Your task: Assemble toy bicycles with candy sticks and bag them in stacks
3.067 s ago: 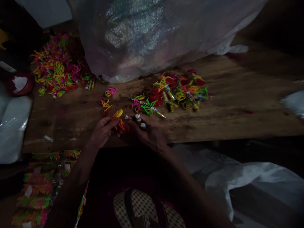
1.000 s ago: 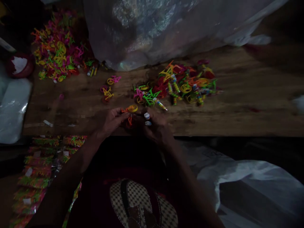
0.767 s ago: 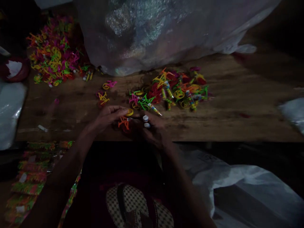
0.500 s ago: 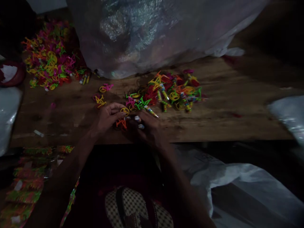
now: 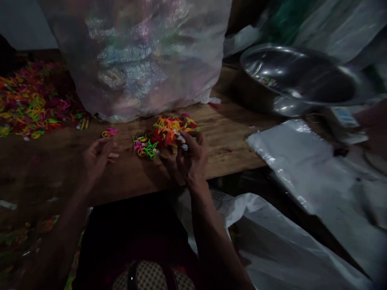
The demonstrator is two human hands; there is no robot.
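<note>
Over the wooden table, my left hand (image 5: 99, 157) has loosely bent fingers, apart, with nothing visible in them. Just beyond its fingertips lies a pink and yellow toy bicycle (image 5: 109, 132). My right hand (image 5: 195, 155) is closed on small tubes (image 5: 182, 141) with pale ends, held above the right side of a mixed pile. That pile has orange, red and yellow plastic toy pieces (image 5: 165, 127). Beside it, between my hands, are green and pink toy bicycle pieces (image 5: 148, 148). Dim light and blur hide finer detail.
A large filled plastic bag (image 5: 145, 68) stands behind the pile. A bigger heap of colourful toys (image 5: 36, 100) is at left. To the right are a metal basin (image 5: 281, 102) and clear plastic sheets (image 5: 302, 169). An open plastic sack (image 5: 266, 229) hangs below the table edge (image 5: 121, 199).
The view has swung right, bringing the basin in. My hands have moved apart: the left towards the toy bicycle, the right to the pile with the tubes. The orange bicycle frame between them is gone from there.
</note>
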